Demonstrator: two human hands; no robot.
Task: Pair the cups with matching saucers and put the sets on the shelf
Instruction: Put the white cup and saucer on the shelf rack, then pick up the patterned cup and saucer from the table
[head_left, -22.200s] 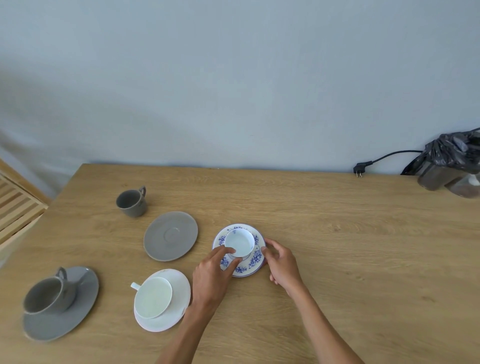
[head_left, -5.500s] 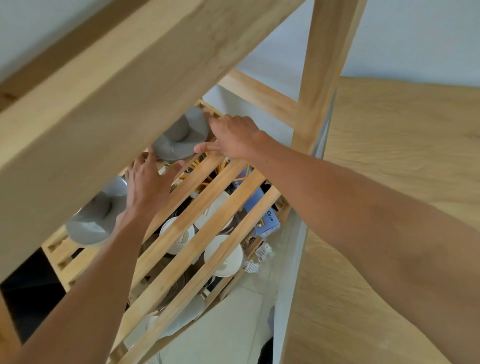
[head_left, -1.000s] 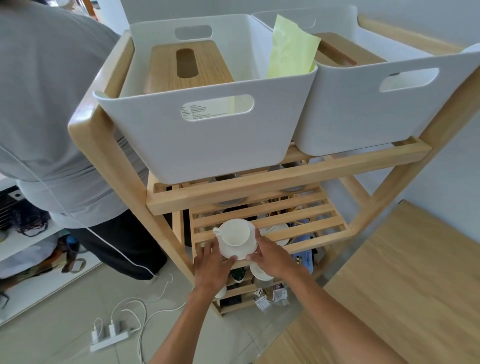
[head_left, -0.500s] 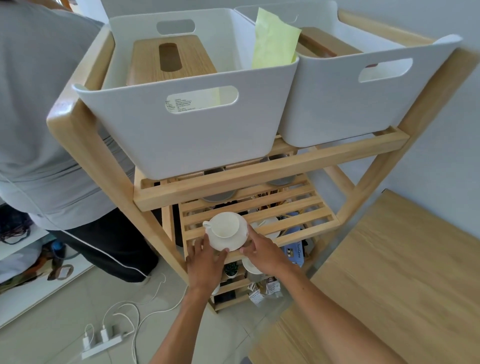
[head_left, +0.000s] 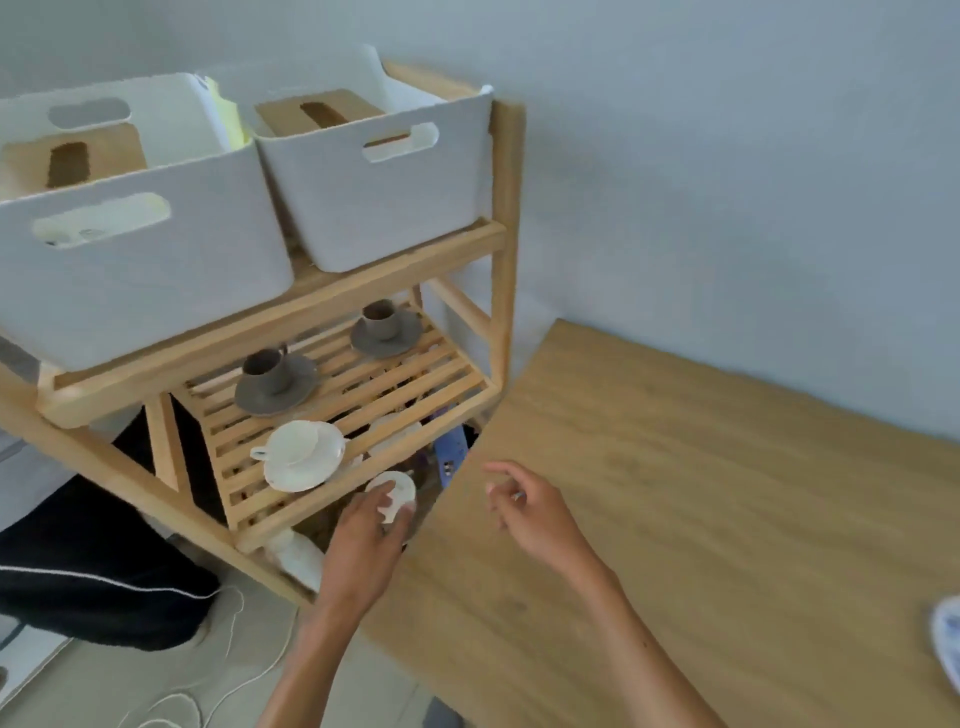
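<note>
A white cup (head_left: 291, 441) stands on its white saucer (head_left: 311, 470) at the front of the slatted wooden shelf (head_left: 395, 395). Behind it stand two grey sets: a grey cup (head_left: 267, 370) on a grey saucer (head_left: 249, 397), and another grey cup (head_left: 380, 318) on a grey saucer (head_left: 410, 335). My left hand (head_left: 363, 540) hovers below the shelf's front edge with fingers apart and holds nothing. My right hand (head_left: 530, 514) is open above the table's corner. A blue-patterned piece of crockery (head_left: 948, 642) shows at the right edge of the table.
Two white bins (head_left: 130, 270) (head_left: 374, 192) with wooden boxes fill the top shelf. White crockery (head_left: 397, 491) sits on a lower level behind my left fingers. The wooden table (head_left: 675, 519) abuts the shelf. A person in dark trousers (head_left: 78, 561) stands left; cables lie on the floor.
Both hands have let go of the white cup and saucer, which now rest on the slatted shelf. The hands have drawn back toward the table, and the view has swung right.
</note>
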